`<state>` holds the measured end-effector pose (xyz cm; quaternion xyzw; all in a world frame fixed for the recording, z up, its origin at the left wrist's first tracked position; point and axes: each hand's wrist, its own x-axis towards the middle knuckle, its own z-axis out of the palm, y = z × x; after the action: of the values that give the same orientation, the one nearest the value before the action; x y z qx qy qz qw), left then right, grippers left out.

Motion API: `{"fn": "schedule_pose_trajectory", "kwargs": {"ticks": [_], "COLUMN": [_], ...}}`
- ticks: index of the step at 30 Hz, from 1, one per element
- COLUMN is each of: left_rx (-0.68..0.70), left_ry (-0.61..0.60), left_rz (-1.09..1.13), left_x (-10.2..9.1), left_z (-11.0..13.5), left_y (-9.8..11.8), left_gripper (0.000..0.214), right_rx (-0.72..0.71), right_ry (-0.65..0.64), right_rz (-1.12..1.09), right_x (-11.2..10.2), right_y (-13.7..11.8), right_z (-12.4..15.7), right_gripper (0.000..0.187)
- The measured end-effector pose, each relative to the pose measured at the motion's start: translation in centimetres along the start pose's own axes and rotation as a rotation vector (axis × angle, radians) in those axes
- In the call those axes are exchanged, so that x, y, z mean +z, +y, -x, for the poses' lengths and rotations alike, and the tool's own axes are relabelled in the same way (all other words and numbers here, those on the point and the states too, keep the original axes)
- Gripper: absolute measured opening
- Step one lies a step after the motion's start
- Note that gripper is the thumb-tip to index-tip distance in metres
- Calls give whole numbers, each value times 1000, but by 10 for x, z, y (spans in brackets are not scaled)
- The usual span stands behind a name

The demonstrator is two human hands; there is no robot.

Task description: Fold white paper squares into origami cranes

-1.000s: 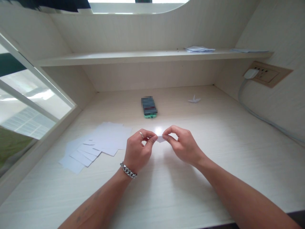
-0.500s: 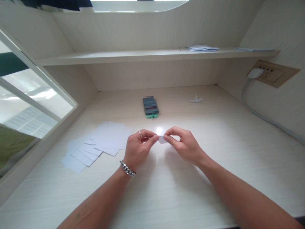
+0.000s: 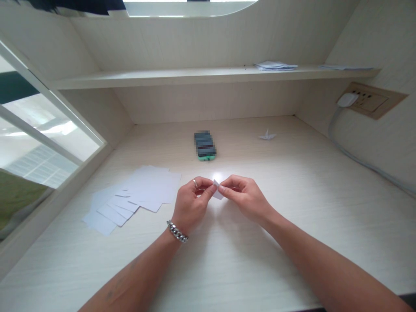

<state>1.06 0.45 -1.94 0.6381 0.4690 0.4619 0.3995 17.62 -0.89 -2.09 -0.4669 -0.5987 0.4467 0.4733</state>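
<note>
Over the middle of the pale wooden desk [image 3: 292, 208], both my hands pinch one small folded piece of white paper [image 3: 217, 191]. My left hand [image 3: 191, 203], with a ring and a chain bracelet at the wrist, grips its left side between thumb and forefinger. My right hand [image 3: 244, 197] pinches its right side, fingers curled. The paper is held just above the desk, mostly hidden by my fingertips.
A fanned pile of white paper sheets [image 3: 133, 195] lies to the left. A phone [image 3: 204, 146] lies further back, and a small folded paper crane [image 3: 267, 135] sits at the back right. A shelf [image 3: 195, 77] above carries papers [image 3: 275, 66]. A plugged cable [image 3: 347, 102] runs down the right wall.
My hands have drawn closer together and the small paper has turned more upright between my fingertips.
</note>
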Motion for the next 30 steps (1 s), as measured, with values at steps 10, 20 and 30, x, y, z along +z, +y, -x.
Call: {"fn": "schedule_pose_trajectory", "kwargs": {"ticks": [10, 20, 30], "left_rx": [116, 389, 284], "left_ry": [-39, 22, 70], "left_rz": [-303, -518, -387], "left_x": [4, 0, 3], "left_z": [5, 7, 7], "left_y": [7, 7, 9], "left_gripper": [10, 8, 6], "right_rx": [-88, -159, -65], "right_ry": [107, 30, 127], "right_rz": [130, 233, 114], "right_x": [3, 0, -2], "right_y": [-4, -5, -8], "right_z": [5, 4, 3], "right_gripper": [9, 6, 11]}}
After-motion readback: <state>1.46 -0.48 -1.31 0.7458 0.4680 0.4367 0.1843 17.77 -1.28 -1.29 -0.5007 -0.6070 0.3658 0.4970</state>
